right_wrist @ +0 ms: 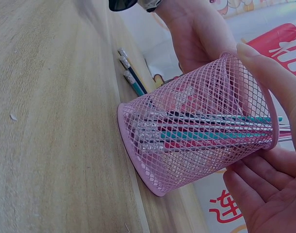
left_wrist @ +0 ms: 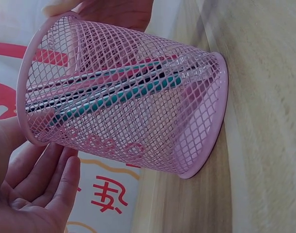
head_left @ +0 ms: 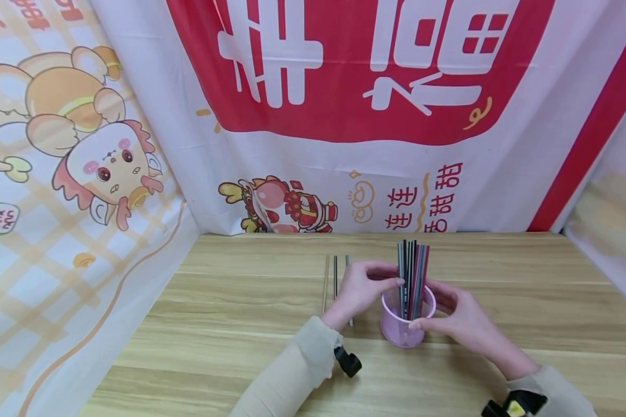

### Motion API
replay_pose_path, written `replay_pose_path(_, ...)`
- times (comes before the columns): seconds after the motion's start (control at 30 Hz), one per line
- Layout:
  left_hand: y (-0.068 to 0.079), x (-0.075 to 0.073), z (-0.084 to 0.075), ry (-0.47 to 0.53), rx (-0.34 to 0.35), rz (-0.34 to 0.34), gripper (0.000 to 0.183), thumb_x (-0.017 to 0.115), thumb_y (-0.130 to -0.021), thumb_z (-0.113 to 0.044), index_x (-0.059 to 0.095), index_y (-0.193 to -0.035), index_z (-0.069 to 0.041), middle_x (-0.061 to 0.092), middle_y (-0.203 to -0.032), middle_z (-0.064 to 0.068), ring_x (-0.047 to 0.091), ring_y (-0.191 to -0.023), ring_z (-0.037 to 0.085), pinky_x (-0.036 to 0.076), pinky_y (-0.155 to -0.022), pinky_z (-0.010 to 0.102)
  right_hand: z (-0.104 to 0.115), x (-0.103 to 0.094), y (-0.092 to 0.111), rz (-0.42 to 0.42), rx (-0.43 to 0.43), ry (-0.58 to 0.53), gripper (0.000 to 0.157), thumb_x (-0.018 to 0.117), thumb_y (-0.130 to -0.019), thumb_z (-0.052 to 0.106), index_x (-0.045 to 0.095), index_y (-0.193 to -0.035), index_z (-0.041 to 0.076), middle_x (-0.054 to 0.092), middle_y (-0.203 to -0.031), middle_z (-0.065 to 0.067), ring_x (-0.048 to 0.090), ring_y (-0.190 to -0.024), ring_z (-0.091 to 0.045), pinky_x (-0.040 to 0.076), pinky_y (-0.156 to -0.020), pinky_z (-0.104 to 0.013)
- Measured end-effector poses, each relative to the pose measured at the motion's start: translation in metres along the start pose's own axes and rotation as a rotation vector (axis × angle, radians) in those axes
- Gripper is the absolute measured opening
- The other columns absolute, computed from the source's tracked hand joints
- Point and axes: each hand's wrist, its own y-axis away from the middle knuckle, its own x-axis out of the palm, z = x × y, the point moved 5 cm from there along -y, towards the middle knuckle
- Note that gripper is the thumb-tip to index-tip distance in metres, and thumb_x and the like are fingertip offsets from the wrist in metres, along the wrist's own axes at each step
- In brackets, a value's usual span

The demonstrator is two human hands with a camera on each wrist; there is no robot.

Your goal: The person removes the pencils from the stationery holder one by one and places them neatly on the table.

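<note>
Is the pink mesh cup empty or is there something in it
Not empty: the pink mesh cup holds several pencils, their upper ends sticking up past its rim.

A bundle of pencils [head_left: 409,272] crowds the mouth of the pink mesh pencil cup [head_left: 399,335]; the left hand [head_left: 362,286] and right hand [head_left: 461,315] block its sides. Three loose pencils [head_left: 335,272] lie left. Bare wooden tabletop [head_left: 229,324] gives passage nearer than the cup and farther left and right; a printed cloth [head_left: 323,124] bars the back.

Both hands [head_left: 362,288] close together, thumbs [head_left: 391,284] pointing inward, sleeved arms [head_left: 292,373] converging.
</note>
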Motion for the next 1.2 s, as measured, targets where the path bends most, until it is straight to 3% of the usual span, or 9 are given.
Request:
replay_pose_path(0.47, 0.0001, 0.0035, 0.0017, 0.042, -0.016, -0.015, 0.024, 0.086, -0.084, -0.017, 0.079, -0.106, -0.021, 0.074, -0.097, -0.013, 0.069, -0.089, 0.006, 0.057, -0.083, 0.024, 0.0002, 0.0006, -0.0002, 0.011, -0.015, -0.017, 0.089, 0.092, -0.076, 0.018, 0.044, -0.145, -0.013, 0.054, -0.14, -0.031, 0.058, -0.123, -0.043, 0.047, -0.095, -0.016)
replay_pose_path(0.7, -0.0002, 0.0049, 0.0008, 0.05, -0.043, -0.032, 0.024, 0.085, -0.085, -0.022, 0.078, -0.108, -0.027, 0.074, -0.098, -0.016, 0.069, -0.093, 0.004, 0.056, -0.086, 0.025, -0.0009, -0.0001, -0.0003, 0.011, -0.006, -0.017, 0.087, 0.092, -0.077, 0.019, 0.046, -0.144, -0.011, 0.055, -0.139, -0.03, 0.059, -0.122, -0.042, 0.047, -0.094, -0.016)
replay_pose_path(1.2, -0.001, 0.0022, -0.0032, 0.086, -0.012, -0.06, 0.026, 0.085, -0.086, -0.02, 0.078, -0.11, -0.023, 0.075, -0.098, -0.013, 0.071, -0.091, 0.006, 0.057, -0.085, 0.025, -0.0011, -0.0004, -0.0002, 0.015, -0.013, -0.025, 0.086, 0.092, -0.077, 0.019, 0.047, -0.145, -0.009, 0.055, -0.14, -0.028, 0.059, -0.122, -0.039, 0.048, -0.095, -0.017)
